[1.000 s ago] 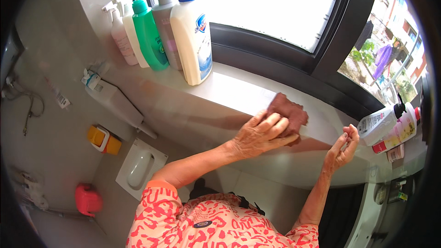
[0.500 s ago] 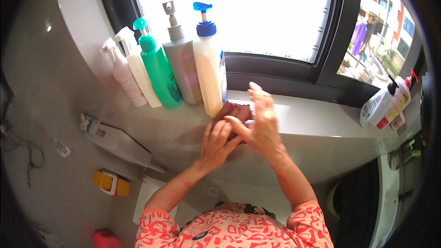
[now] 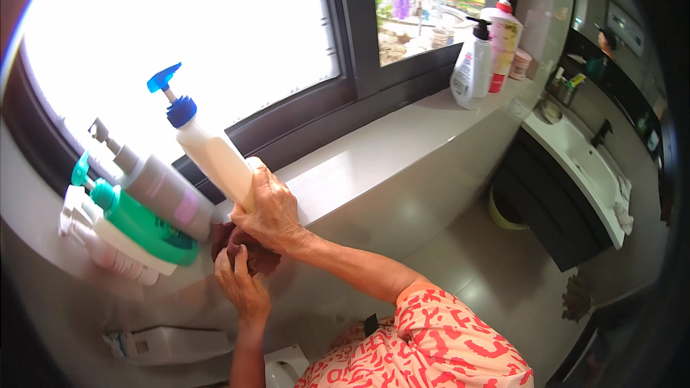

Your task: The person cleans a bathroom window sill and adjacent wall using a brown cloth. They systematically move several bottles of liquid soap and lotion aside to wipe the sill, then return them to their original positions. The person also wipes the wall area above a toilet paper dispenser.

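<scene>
While the cream pump bottle (image 3: 215, 158) is tilted over the windowsill (image 3: 388, 151), its blue pump is held above the right hand (image 3: 269, 208) and its base is hidden behind that hand. The brown cloth (image 3: 264, 260) is bunched at the windowsill's front edge, just below the right hand. The bottle's lower part is gripped by the right hand, its fingers closed around it; the cloth is clasped under the left hand's (image 3: 244, 291) curled fingers. Whether the base is touched by the cloth cannot be told.

I squint at the window (image 3: 201, 21), glaring pure white; daylight gleams along the sill (image 3: 388, 151), straight edges bowing toward black corners.
</scene>
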`<action>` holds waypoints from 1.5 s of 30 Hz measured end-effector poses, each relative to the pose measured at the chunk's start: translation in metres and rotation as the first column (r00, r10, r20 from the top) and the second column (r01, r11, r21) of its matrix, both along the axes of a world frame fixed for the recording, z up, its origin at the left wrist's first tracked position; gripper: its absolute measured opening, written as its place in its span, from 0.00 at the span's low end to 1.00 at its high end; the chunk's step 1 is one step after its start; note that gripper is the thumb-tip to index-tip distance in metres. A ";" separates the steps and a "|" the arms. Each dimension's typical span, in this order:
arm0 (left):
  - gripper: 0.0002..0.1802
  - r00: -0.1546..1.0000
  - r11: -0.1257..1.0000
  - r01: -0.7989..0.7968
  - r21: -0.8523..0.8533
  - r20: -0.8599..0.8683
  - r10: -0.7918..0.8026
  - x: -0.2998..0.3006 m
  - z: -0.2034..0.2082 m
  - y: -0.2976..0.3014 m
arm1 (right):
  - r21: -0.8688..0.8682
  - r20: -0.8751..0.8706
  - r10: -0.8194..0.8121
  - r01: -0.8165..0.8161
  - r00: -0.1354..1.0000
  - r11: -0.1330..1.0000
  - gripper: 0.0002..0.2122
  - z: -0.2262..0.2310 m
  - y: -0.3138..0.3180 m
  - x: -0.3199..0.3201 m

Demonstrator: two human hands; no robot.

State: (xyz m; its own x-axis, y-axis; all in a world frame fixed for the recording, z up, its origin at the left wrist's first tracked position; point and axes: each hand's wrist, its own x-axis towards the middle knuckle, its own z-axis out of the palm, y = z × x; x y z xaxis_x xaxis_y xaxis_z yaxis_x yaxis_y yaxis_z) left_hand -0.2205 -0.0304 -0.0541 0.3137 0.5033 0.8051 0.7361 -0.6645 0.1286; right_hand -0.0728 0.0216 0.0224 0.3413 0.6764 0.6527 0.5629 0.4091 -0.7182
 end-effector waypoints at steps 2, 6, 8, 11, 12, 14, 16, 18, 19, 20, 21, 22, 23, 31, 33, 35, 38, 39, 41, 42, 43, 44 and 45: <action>0.27 0.999 0.995 0.027 -0.091 -0.035 -0.030 0.015 0.013 -0.001 | -0.025 -0.065 0.000 -0.001 0.998 1.000 0.29 0.000 -0.007 0.027; 0.29 0.980 0.963 0.181 -0.198 -0.046 -0.193 0.051 0.047 -0.005 | 0.021 -0.167 0.020 -0.016 0.986 1.000 0.30 -0.003 -0.027 0.097; 0.29 0.963 0.935 0.246 -0.257 -0.047 -0.266 0.070 0.059 -0.001 | 0.036 -0.157 -0.050 0.056 0.986 0.998 0.30 -0.006 -0.038 0.136; 0.31 0.943 0.848 0.320 -0.422 0.051 -0.330 0.106 0.065 0.008 | 0.117 -0.123 -0.054 0.069 0.991 0.991 0.29 -0.021 -0.047 0.202; 0.31 0.937 0.832 0.328 -0.448 0.041 -0.347 0.119 0.070 0.012 | 0.119 -0.131 -0.094 0.110 0.987 0.987 0.29 -0.016 -0.053 0.219; 0.27 0.915 0.816 0.362 -0.451 0.004 -0.404 0.143 0.071 0.026 | 0.135 -0.136 -0.140 0.158 0.981 0.978 0.28 -0.010 -0.063 0.250; 0.24 0.879 0.820 0.405 -0.405 -0.076 -0.471 0.170 0.085 0.033 | 0.161 -0.132 -0.179 0.200 0.975 0.967 0.28 -0.009 -0.069 0.283; 0.22 0.881 0.828 0.385 -0.407 -0.105 -0.461 0.195 0.077 0.043 | 0.119 -0.149 -0.235 0.253 0.961 0.960 0.28 -0.011 -0.070 0.310; 0.22 0.883 0.830 0.369 -0.419 -0.121 -0.453 0.205 0.077 0.046 | 0.091 -0.160 -0.261 0.278 0.952 0.956 0.28 -0.013 -0.070 0.320; 0.22 0.885 0.831 0.352 -0.431 -0.136 -0.445 0.215 0.078 0.047 | 0.092 -0.156 -0.268 0.284 0.951 0.954 0.26 -0.014 -0.070 0.328; 0.23 0.889 0.818 0.326 -0.474 -0.139 -0.436 0.225 0.079 0.048 | 0.095 -0.154 -0.273 0.289 0.950 0.953 0.25 -0.015 -0.067 0.336; 0.24 0.876 0.815 0.351 -0.462 -0.145 -0.459 0.235 0.077 0.051 | 0.098 -0.151 -0.277 0.293 0.949 0.951 0.23 -0.015 -0.065 0.343; 0.25 0.863 0.811 0.375 -0.450 -0.151 -0.483 0.245 0.073 0.055 | 0.087 -0.151 -0.269 0.284 0.951 0.955 0.22 -0.015 -0.067 0.348; 0.23 0.827 0.744 0.501 -0.443 -0.010 -0.563 0.330 0.069 0.059 | 0.217 0.216 -0.666 0.630 0.714 0.746 0.34 -0.034 -0.065 0.360; 0.23 0.839 0.764 0.477 -0.433 -0.033 -0.543 0.351 0.067 0.061 | 0.273 0.139 -0.634 0.586 0.761 0.763 0.33 -0.039 -0.063 0.362; 0.24 0.874 0.801 0.420 -0.426 -0.048 -0.484 0.360 0.065 0.060 | 0.353 0.208 -0.665 0.579 0.717 0.735 0.29 -0.043 -0.066 0.357; 0.25 0.907 0.840 0.368 -0.399 -0.047 -0.420 0.364 0.064 0.055 | 0.435 0.205 -0.627 0.504 0.751 0.746 0.26 -0.044 -0.080 0.341; 0.25 0.907 0.852 0.368 -0.373 -0.059 -0.417 0.359 0.062 0.055 | 0.433 0.239 -0.596 0.465 0.767 0.772 0.24 -0.044 -0.083 0.338; 0.23 0.911 0.866 0.365 -0.343 -0.061 -0.408 0.346 0.055 0.057 | 0.433 0.291 -0.532 0.387 0.795 0.814 0.22 -0.041 -0.086 0.331; 0.24 0.919 0.865 0.333 -0.375 -0.074 -0.386 0.335 0.059 0.055 | 0.414 0.284 -0.486 0.351 0.827 0.840 0.22 -0.042 -0.086 0.329; 0.24 0.924 0.860 0.310 -0.406 -0.085 -0.373 0.319 0.068 0.052 | 0.396 0.277 -0.446 0.322 0.851 0.860 0.22 -0.043 -0.086 0.328; 0.24 0.927 0.852 0.287 -0.437 -0.096 -0.362 0.302 0.073 0.051 | 0.379 0.270 -0.406 0.292 0.873 0.878 0.22 -0.044 -0.085 0.326; 0.25 0.936 0.866 0.252 -0.433 -0.119 -0.332 0.287 0.074 0.051 | 0.380 0.265 -0.380 0.267 0.886 0.886 0.22 -0.043 -0.083 0.322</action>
